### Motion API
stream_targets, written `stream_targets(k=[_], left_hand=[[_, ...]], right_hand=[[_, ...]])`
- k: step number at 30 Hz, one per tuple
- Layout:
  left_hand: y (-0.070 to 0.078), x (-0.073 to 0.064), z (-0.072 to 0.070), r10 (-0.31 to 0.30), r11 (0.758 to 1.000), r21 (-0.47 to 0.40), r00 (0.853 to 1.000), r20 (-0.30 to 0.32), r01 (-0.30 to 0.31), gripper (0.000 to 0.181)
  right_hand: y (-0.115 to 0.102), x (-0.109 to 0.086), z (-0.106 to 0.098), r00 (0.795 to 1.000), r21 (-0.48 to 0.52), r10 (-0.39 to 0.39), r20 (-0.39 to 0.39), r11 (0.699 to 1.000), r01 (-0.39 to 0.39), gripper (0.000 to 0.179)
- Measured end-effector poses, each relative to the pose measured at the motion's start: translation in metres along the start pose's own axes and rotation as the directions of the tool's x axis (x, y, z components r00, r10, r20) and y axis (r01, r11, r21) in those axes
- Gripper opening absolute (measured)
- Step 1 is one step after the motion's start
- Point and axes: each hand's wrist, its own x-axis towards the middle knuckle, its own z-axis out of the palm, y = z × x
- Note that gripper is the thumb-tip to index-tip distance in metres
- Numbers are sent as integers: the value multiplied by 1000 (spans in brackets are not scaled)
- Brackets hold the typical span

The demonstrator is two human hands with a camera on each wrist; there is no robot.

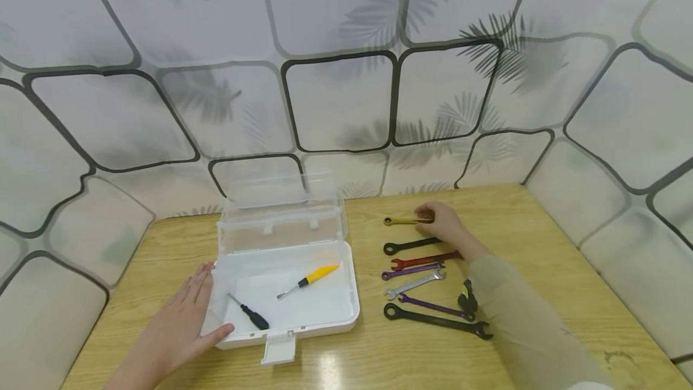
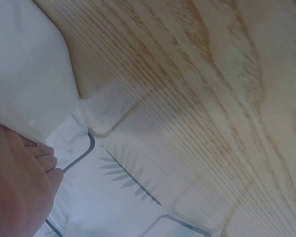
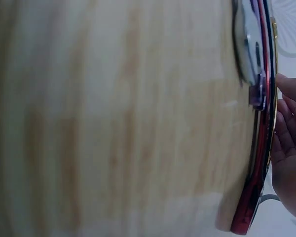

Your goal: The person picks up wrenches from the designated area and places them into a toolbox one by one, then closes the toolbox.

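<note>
At the back of the row of wrenches, my right hand point(image 1: 445, 224) pinches one end of a gold wrench point(image 1: 400, 221) between thumb and fingers. The right wrist view catches its thumb and curled fingers along the gold wrench's edge. My left hand point(image 1: 181, 318) rests with spread, straight fingers along the left side of a white plastic toolbox point(image 1: 325, 303), thumb over the front corner. The box's clear lid point(image 1: 281, 227) is folded back. Inside lie a yellow-handled screwdriver point(image 1: 320, 274) and a black screwdriver point(image 1: 254, 318).
In front of the gold wrench lie a black wrench point(image 1: 408, 247), a red wrench point(image 1: 419, 262), purple ones, a silver wrench point(image 1: 417, 285) and a long black wrench point(image 1: 438, 319). A small black object point(image 1: 467, 301) sits by my right sleeve. Patterned walls enclose the wooden table point(image 1: 373, 360).
</note>
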Motion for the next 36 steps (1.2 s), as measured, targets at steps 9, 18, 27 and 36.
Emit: stream_targets(k=[9, 18, 27, 36], left_hand=[[1, 0, 0, -3, 1000, -10, 1000, -12, 3, 110], [0, 0, 1, 16, 1000, 2, 999, -50, -16, 109], [-1, 1, 0, 22, 1000, 2, 999, -48, -22, 109], [0, 1, 0, 13, 1000, -2, 999, -32, -13, 109]], right_hand=[[3, 1, 4, 1000, -34, -14, -26, 999, 13, 26], [4, 5, 5, 998, -113, -54, -21, 992, 51, 12], [2, 6, 5, 997, -146, -73, 0, 987, 72, 9], [4, 5, 6, 998, -130, -58, -4, 990, 57, 7]])
